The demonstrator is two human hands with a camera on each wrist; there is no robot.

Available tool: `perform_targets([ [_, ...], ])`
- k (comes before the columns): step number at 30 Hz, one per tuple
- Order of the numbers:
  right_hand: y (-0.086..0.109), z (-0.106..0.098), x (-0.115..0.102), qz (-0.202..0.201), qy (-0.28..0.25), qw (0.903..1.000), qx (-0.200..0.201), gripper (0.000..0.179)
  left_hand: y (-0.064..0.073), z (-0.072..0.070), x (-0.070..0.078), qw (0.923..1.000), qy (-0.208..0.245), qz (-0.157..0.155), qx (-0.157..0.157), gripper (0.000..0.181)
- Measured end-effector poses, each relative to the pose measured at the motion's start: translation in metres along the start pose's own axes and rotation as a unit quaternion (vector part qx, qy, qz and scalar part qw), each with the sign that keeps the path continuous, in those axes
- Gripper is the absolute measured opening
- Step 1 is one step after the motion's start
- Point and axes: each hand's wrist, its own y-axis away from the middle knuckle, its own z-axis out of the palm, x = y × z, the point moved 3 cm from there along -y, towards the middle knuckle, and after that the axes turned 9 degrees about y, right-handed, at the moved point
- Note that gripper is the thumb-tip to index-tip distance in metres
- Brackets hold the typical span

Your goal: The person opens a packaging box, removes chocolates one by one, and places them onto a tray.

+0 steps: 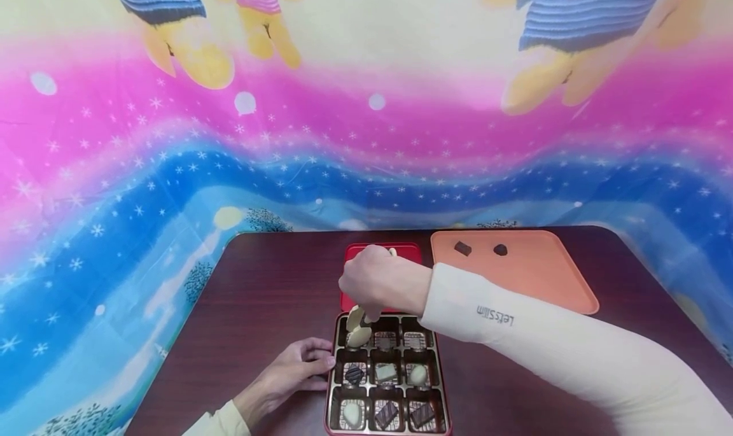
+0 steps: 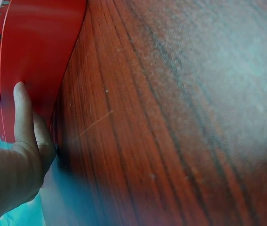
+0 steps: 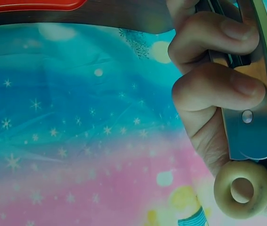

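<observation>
Currently tongs (image 1: 359,336) point heads-down at the back-L compartment of the red box (image 2: 39,52), ring end (image 3: 223,190) up; long axis steep, slightly tilted; can't tell if heads grip anything. R hand (image 1: 380,282) has fingers curled round the handles. L hand (image 1: 292,367), fingers loosely extended, touches box's L wall. Box's long axis runs front-to-back. Surface: dk wood-grain table (image 1: 275,283), red lid (image 1: 412,253) behind box, orange tray (image 1: 527,274) back R w/ 2 dk chocs (image 1: 463,249). Room: pink/blue snowflake cloth (image 1: 343,130) behind table

Head camera overlooks box (image 1: 369,388); wrist cameras seem close.
</observation>
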Motion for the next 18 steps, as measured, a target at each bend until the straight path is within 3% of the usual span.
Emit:
perform_targets([
  [18,-0.0031,-0.0021,-0.0076,-0.005,0.018,0.9995,0.027,0.019,-0.0014,-0.0002,-0.0006,1.0000,0.004,-0.001,0.002,0.052],
])
